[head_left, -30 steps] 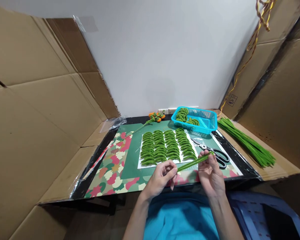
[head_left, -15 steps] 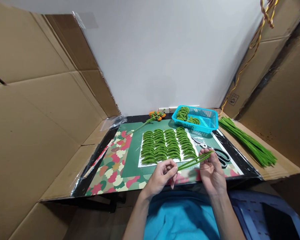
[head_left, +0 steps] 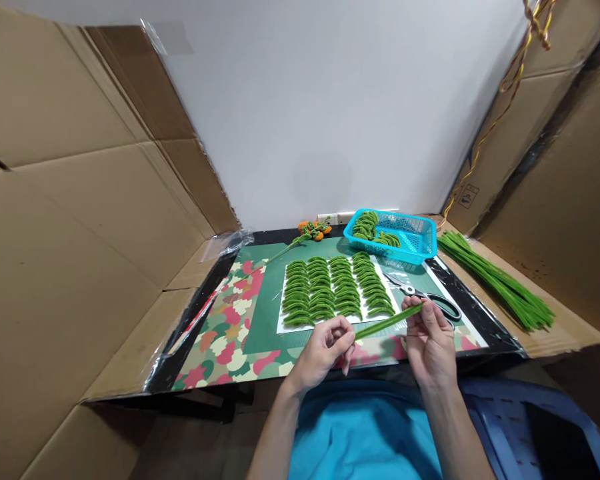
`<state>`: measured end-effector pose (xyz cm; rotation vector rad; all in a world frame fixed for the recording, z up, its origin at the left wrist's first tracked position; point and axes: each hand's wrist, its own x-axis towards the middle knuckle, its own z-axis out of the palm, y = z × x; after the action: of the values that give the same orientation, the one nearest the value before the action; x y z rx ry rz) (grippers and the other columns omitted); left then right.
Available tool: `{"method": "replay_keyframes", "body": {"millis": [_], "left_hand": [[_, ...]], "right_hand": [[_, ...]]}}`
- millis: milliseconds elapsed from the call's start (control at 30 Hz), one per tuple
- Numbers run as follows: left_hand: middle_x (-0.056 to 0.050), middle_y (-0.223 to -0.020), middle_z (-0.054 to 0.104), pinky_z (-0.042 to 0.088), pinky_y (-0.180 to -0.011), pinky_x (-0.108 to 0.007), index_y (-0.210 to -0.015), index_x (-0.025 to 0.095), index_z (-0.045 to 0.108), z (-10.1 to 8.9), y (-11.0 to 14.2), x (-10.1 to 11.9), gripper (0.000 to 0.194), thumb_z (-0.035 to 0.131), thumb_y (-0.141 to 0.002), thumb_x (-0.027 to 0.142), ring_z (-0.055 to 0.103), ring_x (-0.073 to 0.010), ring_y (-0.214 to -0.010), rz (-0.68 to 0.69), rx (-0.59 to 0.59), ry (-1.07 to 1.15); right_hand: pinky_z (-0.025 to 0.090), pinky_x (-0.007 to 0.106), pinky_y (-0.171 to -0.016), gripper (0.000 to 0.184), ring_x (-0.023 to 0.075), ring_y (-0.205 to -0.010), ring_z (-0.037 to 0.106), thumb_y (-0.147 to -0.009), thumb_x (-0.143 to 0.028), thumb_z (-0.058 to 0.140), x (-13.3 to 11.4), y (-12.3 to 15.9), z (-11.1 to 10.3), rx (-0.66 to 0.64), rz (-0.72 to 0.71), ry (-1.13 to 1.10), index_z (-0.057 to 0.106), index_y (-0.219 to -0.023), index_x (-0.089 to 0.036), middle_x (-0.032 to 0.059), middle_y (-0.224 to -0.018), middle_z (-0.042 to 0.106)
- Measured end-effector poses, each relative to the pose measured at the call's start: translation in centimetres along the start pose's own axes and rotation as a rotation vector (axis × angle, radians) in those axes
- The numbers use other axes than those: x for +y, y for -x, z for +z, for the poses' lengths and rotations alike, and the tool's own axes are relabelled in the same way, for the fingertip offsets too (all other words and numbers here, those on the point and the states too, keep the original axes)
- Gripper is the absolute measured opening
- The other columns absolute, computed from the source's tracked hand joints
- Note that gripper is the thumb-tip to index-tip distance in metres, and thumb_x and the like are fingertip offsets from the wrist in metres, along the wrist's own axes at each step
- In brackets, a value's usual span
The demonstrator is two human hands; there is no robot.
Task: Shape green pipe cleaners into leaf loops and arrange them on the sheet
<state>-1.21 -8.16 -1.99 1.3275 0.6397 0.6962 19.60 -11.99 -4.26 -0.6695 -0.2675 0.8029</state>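
Observation:
Between my hands stretches a green pipe cleaner (head_left: pixel 387 323), folded so that its strands lie side by side. My left hand (head_left: pixel 331 343) pinches one end near the table's front edge. At the other end, my right hand (head_left: pixel 431 333) is closed on it between thumb and fingers, palm turned up. Just beyond, rows of curved green fuzzy pieces (head_left: pixel 321 290) lie in columns on a white sheet (head_left: pixel 295 329). A pair of black-handled scissors (head_left: pixel 409 290) rests behind my right hand, which partly hides its handles.
A blue plastic basket (head_left: pixel 420 257) with more curved green pieces stands at the back right. A bundle of long green pipe cleaners (head_left: pixel 497 283) lies at the right. An orange-flowered stem (head_left: pixel 314 230) lies at the back. Cardboard walls (head_left: pixel 80 200) flank the table.
The green strands, spread apart before, now lie close together. My right hand has shifted slightly right and its fingers have closed more on the end. The left hand is nearly still.

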Motion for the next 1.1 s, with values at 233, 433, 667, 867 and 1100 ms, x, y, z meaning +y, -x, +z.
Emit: {"method": "replay_keyframes", "body": {"millis": [233,433,667,867,1100], "left_hand": [[0.000,-0.066,0.066,0.039,-0.046,-0.018,-0.089,0.017,0.060,0.2,0.2,0.3,0.040,0.070,-0.097,0.055,0.060,-0.0096,-0.049,-0.013,-0.042,-0.018],[-0.010,-0.084,0.078,0.035,-0.047,-0.020,-0.106,0.012,0.074,0.3,-0.1,0.7,0.051,0.053,-0.105,0.059,0.069,-0.0133,-0.057,-0.063,-0.132,-0.105],[-0.007,-0.074,0.078,0.046,-0.047,-0.020,-0.104,0.015,0.067,2.1,-0.5,0.6,0.047,0.063,-0.100,0.062,0.064,-0.0130,-0.048,-0.113,-0.167,-0.036],[-0.005,-0.065,0.075,0.045,-0.040,-0.018,-0.105,0.016,0.064,2.6,-0.6,-0.1,0.048,0.066,-0.097,0.063,0.060,-0.0123,-0.040,-0.111,-0.070,0.008],[0.004,-0.053,0.069,0.041,-0.033,-0.018,-0.118,0.020,0.055,2.3,-0.7,-1.0,0.049,0.067,-0.097,0.062,0.051,-0.0117,-0.032,-0.097,0.003,0.012]], "right_hand": [[0.065,0.030,-0.080,0.033,0.0163,-0.078,0.079,-0.069,-0.040,0.102,-0.9,-0.1,0.3,-0.024,-0.015,0.064,0.082,-0.089,-0.022,0.0031,-0.088,0.083],[0.066,0.033,-0.076,0.034,0.0180,-0.072,0.078,-0.068,-0.040,0.101,-0.7,0.5,0.9,-0.115,0.032,0.145,0.081,-0.087,-0.021,0.0035,-0.084,0.082],[0.065,0.038,-0.082,0.027,0.0265,-0.087,0.081,-0.080,-0.040,0.092,-0.1,2.5,1.8,-0.354,-0.001,0.549,0.085,-0.096,-0.020,0.0094,-0.093,0.084],[0.055,0.045,-0.099,0.028,0.0307,-0.104,0.075,-0.095,-0.046,0.073,-1.8,0.0,-0.9,-0.197,-0.518,1.036,0.084,-0.108,-0.023,0.0096,-0.110,0.082],[0.051,0.052,-0.098,0.047,0.0369,-0.110,0.068,-0.092,-0.045,0.057,-4.7,-5.2,-6.2,-0.225,-0.641,1.557,0.078,-0.124,-0.017,0.0173,-0.120,0.078]]}}
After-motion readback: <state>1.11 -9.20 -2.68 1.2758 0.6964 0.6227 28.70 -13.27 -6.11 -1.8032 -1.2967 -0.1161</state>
